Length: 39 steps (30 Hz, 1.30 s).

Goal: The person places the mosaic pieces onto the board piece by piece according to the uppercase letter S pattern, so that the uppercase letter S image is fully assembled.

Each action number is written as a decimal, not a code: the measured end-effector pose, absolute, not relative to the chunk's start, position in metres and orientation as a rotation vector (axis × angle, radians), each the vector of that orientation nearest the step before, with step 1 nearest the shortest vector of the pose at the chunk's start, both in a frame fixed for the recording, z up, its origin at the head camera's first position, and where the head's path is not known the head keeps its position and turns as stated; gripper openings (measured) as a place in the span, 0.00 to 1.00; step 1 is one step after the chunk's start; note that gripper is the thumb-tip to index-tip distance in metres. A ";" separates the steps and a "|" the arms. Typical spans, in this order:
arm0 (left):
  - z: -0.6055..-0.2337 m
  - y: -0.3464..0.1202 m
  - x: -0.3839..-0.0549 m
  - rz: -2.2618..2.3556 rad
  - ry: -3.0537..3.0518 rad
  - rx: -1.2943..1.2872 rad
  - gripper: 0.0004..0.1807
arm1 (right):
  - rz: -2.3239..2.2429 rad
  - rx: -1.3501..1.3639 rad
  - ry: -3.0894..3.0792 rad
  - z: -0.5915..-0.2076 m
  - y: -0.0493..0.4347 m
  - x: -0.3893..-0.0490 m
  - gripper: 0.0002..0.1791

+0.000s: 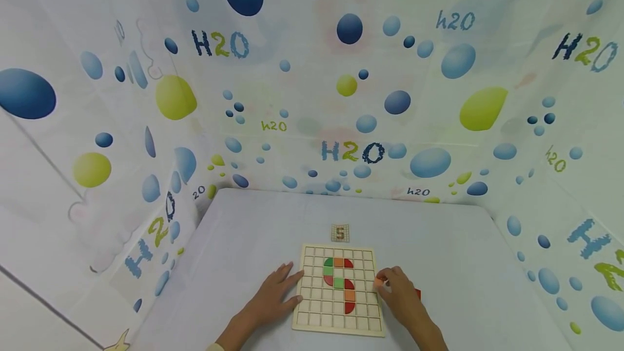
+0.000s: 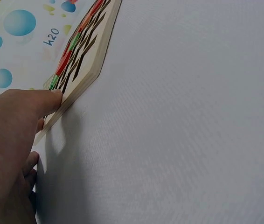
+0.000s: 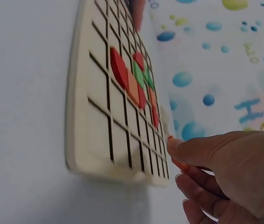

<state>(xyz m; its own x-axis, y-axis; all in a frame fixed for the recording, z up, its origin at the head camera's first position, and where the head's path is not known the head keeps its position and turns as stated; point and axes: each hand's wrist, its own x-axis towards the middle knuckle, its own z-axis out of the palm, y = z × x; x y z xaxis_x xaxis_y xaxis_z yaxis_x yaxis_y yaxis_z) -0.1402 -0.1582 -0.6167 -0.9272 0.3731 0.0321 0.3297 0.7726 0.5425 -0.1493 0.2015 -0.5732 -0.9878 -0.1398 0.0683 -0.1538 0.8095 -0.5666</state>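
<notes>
A square wooden grid board [image 1: 314,319] lies on the table, with green, orange and red tiles [image 1: 349,296] set in an S-like curve. Some tiles are square and others have a rounded edge. My left hand [image 1: 270,297] lies with fingers extended along the board's left edge, the thumb touching its side in the left wrist view. Just off the right edge, my right hand [image 1: 402,296] pinches an orange tile [image 3: 180,165] between thumb and fingers. Part of a red piece [image 1: 418,293] shows beside the right hand, the rest hidden behind it.
Beyond the board's far edge lies a small gridded card [image 1: 340,233] with a brown S-like figure. The pale table [image 1: 244,226] is bordered at the back and sides by white curtains [image 1: 302,96] printed with blue and green drops and H2O lettering.
</notes>
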 end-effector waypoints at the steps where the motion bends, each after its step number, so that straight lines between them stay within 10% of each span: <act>1: -0.617 -0.158 -0.141 0.861 2.884 0.570 0.34 | 0.953 0.297 -2.978 -0.574 0.193 -0.148 0.08; 39: -0.618 -0.158 -0.141 0.852 2.875 0.564 0.35 | 0.764 0.887 -2.998 -0.581 0.134 -0.131 0.09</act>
